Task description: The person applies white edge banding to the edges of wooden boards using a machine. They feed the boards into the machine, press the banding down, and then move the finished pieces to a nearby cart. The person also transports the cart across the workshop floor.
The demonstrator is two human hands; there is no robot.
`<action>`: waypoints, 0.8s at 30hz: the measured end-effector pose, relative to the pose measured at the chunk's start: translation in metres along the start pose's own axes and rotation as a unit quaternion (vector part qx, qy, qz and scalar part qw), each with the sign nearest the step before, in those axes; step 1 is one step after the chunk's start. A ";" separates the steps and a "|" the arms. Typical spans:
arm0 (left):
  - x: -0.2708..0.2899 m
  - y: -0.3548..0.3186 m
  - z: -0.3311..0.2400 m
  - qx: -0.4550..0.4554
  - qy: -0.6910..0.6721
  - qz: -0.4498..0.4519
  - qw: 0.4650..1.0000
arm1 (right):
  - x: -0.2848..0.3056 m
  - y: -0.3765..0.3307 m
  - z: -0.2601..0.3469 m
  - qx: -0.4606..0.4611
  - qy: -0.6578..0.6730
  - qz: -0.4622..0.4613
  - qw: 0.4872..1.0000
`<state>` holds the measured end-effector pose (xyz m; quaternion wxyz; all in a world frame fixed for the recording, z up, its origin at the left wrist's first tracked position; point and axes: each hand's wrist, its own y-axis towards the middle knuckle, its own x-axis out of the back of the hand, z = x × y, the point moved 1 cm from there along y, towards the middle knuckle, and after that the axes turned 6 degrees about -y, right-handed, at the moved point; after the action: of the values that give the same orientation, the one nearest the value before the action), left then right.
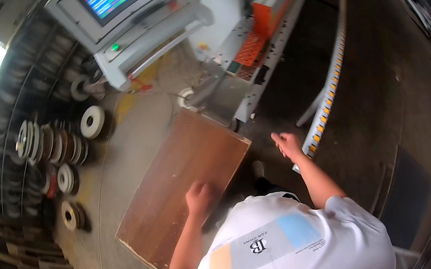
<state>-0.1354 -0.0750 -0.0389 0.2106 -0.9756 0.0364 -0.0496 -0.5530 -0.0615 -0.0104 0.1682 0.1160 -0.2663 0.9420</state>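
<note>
My left hand (199,196) is curled into a loose fist above a brown wood-faced table top (172,166), near its right edge. Nothing shows in that fist, and I cannot tell whether it touches the surface. My right hand (288,145) hangs in the air to the right of the table top, fingers partly stretched out and holding nothing visible. Just beyond the right hand runs a long roller rail (328,99) with yellow rollers.
Ahead stands a machine with a lit control panel (122,45) and an orange guard (252,47). Rolls of edge-banding strip (92,122) stand on the floor and racks at left. Stacked boards (14,251) lie lower left; a dark panel (406,197) leans at right.
</note>
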 end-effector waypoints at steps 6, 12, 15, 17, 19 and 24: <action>0.002 -0.011 0.019 -0.051 0.174 0.136 0.974 | 0.044 -0.218 -0.161 -0.110 -0.027 -0.123 0.986; -0.075 -0.065 0.047 -0.103 0.259 0.352 0.894 | 0.048 -0.336 -0.338 -0.081 -0.054 -0.413 0.906; -0.157 -0.116 0.063 -0.170 0.311 0.473 0.807 | 0.063 -0.370 -0.387 -0.105 0.128 -0.459 0.873; -0.218 -0.166 0.045 -0.353 0.373 0.530 0.675 | 0.075 -0.383 -0.391 -0.115 0.269 -0.450 0.844; -0.282 -0.234 0.028 -0.405 0.328 0.583 0.624 | 0.097 -0.396 -0.369 -0.108 0.415 -0.428 0.795; -0.411 -0.377 0.050 -0.495 0.166 0.677 0.519 | 0.138 -0.421 -0.342 0.010 0.652 -0.272 0.707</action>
<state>-0.5188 0.3259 0.0390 -0.3464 -0.5778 0.7385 -0.0275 -0.5648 0.4959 -0.0578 0.5475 -0.4584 -0.0376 0.6991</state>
